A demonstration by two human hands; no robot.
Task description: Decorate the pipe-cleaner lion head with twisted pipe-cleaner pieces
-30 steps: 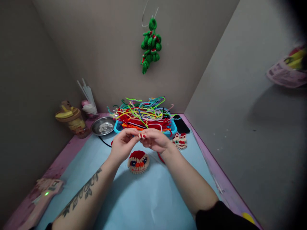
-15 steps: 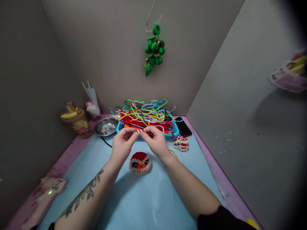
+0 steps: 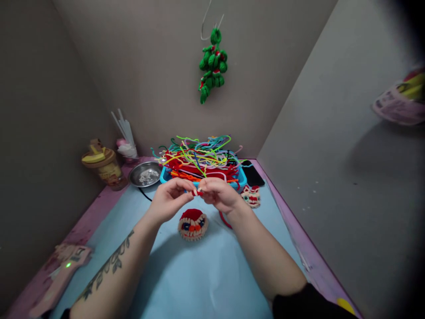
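Note:
Between the fingertips of both hands is a small red-and-white twisted pipe cleaner piece. My left hand pinches its left end with thumb and forefinger. On the other end, my right hand is closed, its fingers partly hiding the piece. A red pipe cleaner curves out below my right hand; whether it joins the held piece is hidden. Just under the hands, on the blue sheet, lies a round fuzzy face in red, cream, blue and orange.
Behind the hands stands a blue tray heaped with coloured pipe cleaners. A metal bowl holds small pale bits. A lidded cup, a pink glue gun, a second fuzzy face and a phone lie around. Green decoration hangs above.
Both hands have come slightly nearer with the small piece. My right hand has turned, its fingers curling more. A red strand now shows below it, where a yellow one showed before.

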